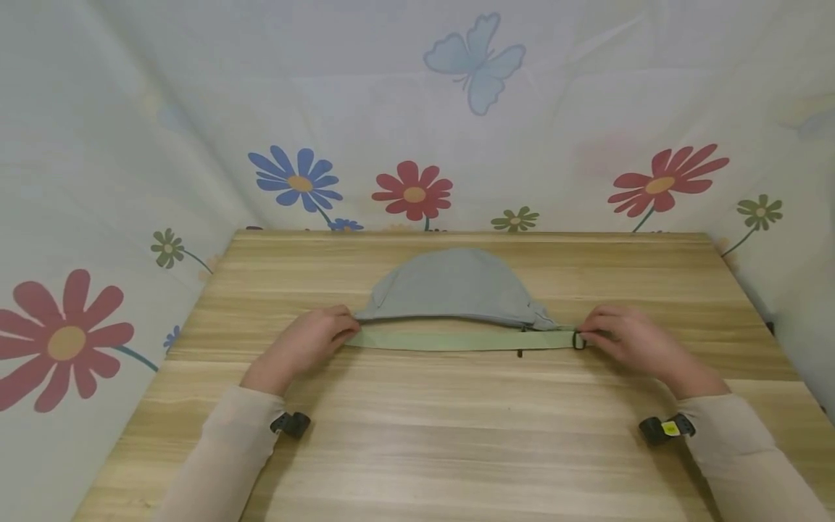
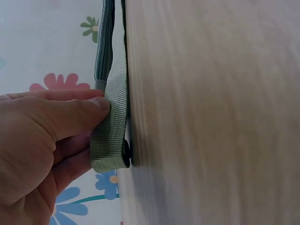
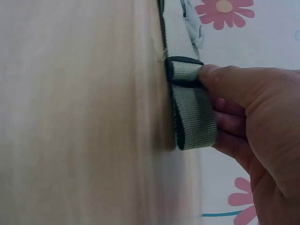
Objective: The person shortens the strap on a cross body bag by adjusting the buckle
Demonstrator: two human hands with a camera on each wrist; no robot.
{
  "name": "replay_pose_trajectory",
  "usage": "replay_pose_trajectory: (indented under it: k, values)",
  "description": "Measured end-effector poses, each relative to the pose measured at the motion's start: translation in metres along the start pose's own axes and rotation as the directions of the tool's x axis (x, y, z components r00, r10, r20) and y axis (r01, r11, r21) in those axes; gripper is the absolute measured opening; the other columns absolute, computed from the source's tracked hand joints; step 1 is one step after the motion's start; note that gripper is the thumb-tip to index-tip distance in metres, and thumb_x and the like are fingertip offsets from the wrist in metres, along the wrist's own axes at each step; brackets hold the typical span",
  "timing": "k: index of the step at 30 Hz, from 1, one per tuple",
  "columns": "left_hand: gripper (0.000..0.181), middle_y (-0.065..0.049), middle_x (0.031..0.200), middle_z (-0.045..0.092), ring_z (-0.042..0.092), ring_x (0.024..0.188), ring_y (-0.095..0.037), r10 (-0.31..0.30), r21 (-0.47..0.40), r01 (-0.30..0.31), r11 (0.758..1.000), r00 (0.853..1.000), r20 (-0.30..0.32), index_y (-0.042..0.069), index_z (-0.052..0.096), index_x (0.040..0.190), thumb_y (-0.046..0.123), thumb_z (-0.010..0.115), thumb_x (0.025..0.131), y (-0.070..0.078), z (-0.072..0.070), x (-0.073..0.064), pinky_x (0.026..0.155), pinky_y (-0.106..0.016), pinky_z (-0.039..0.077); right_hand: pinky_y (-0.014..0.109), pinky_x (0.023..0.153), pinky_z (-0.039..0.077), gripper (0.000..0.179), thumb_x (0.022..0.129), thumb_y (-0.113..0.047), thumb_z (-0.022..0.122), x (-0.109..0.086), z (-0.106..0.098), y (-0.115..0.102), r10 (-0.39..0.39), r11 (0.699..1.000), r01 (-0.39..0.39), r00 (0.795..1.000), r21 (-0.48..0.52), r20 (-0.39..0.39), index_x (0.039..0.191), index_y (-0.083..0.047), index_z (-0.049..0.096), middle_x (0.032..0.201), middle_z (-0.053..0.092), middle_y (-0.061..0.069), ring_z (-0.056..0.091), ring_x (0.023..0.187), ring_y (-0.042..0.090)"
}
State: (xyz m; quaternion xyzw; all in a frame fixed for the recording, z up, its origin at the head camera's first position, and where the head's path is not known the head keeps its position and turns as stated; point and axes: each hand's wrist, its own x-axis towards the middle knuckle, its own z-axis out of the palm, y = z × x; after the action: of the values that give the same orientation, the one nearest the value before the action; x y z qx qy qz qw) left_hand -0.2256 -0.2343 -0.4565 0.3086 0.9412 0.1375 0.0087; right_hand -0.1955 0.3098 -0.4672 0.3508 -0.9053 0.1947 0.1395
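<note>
A grey waist bag (image 1: 450,286) lies on the wooden table, its curved side toward the back wall. Its pale green webbing strap (image 1: 437,341) runs straight along the near side of the bag. At the bag's left end, my left hand (image 1: 309,344) pinches the strap where it folds back; the left wrist view shows the thumb on the webbing (image 2: 112,122). My right hand (image 1: 629,344) pinches the strap's right end beside a black slide buckle (image 1: 578,340). In the right wrist view the thumb tip meets the buckle's edge, and a loop of webbing (image 3: 197,122) hangs past it.
A small dark zipper pull (image 1: 520,353) pokes out below the strap. The wooden tabletop (image 1: 457,435) extends toward me, in front of the bag. White sheeting (image 1: 365,94) printed with flowers and a butterfly rises behind the table and along both sides.
</note>
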Motion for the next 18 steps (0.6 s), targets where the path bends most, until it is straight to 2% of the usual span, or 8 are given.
replay_pose_trajectory:
  k: [3, 6, 11, 14, 18]
  values:
    - [0.013, -0.004, 0.111, 0.078, 0.077, 0.105, -0.026, -0.018, 0.005, 0.018, 1.0, 1.0, -0.014, 0.008, 0.08, 0.113, 0.008, 0.073, 0.102, 0.0013, 0.0011, -0.0004, 0.094, -0.044, 0.063, 0.034, 0.073, 0.062, 0.024, 0.081, 0.001, 0.091, -0.0013, 0.0022, 0.0002, 0.043, 0.999, -0.043, 0.999, -0.007, 0.0, 0.098, -0.014, 0.083, 0.096, 0.077, -0.007, 0.071, 0.084, 0.009]
    - [0.012, -0.005, 0.111, 0.078, 0.077, 0.104, -0.026, -0.01, 0.008, 0.01, 1.0, 1.0, -0.023, 0.008, 0.081, 0.112, 0.007, 0.074, 0.101, 0.0012, 0.0018, -0.0005, 0.094, -0.044, 0.064, 0.033, 0.075, 0.062, 0.027, 0.08, 0.001, 0.092, -0.0033, 0.0045, 0.0021, 0.061, 0.998, -0.061, 0.998, -0.005, -0.011, 0.101, -0.014, 0.082, 0.097, 0.078, -0.008, 0.071, 0.086, 0.009]
    - [0.014, -0.006, 0.112, 0.078, 0.077, 0.106, -0.028, 0.018, 0.009, -0.018, 1.0, 1.0, -0.023, 0.006, 0.082, 0.112, 0.005, 0.074, 0.1, -0.0013, 0.0034, -0.0015, 0.095, -0.044, 0.064, 0.019, 0.08, 0.056, 0.03, 0.078, 0.003, 0.093, -0.0057, 0.0074, 0.0066, 0.035, 0.999, -0.035, 0.999, 0.008, -0.04, 0.1, -0.014, 0.082, 0.097, 0.078, -0.007, 0.073, 0.087, 0.011]
    - [0.015, -0.008, 0.116, 0.076, 0.077, 0.109, -0.029, 0.039, 0.026, -0.038, 0.999, 0.999, -0.029, 0.005, 0.082, 0.113, 0.003, 0.073, 0.101, -0.0019, 0.0052, -0.0025, 0.097, -0.044, 0.063, 0.014, 0.083, 0.054, 0.031, 0.077, 0.003, 0.094, -0.0077, 0.0081, 0.0088, 0.032, 0.999, -0.031, 0.998, 0.009, -0.045, 0.1, -0.014, 0.083, 0.099, 0.078, -0.007, 0.074, 0.088, 0.013]
    - [0.014, -0.01, 0.117, 0.075, 0.076, 0.109, -0.03, 0.089, 0.1, -0.083, 0.991, 0.994, -0.058, 0.004, 0.081, 0.11, -0.001, 0.073, 0.099, 0.0005, 0.0073, -0.0021, 0.094, -0.044, 0.064, 0.024, 0.082, 0.059, 0.031, 0.076, 0.0, 0.095, -0.0096, 0.0074, 0.0084, 0.039, 0.999, -0.039, 0.998, -0.003, -0.043, 0.101, -0.014, 0.085, 0.101, 0.079, -0.005, 0.074, 0.09, 0.016]
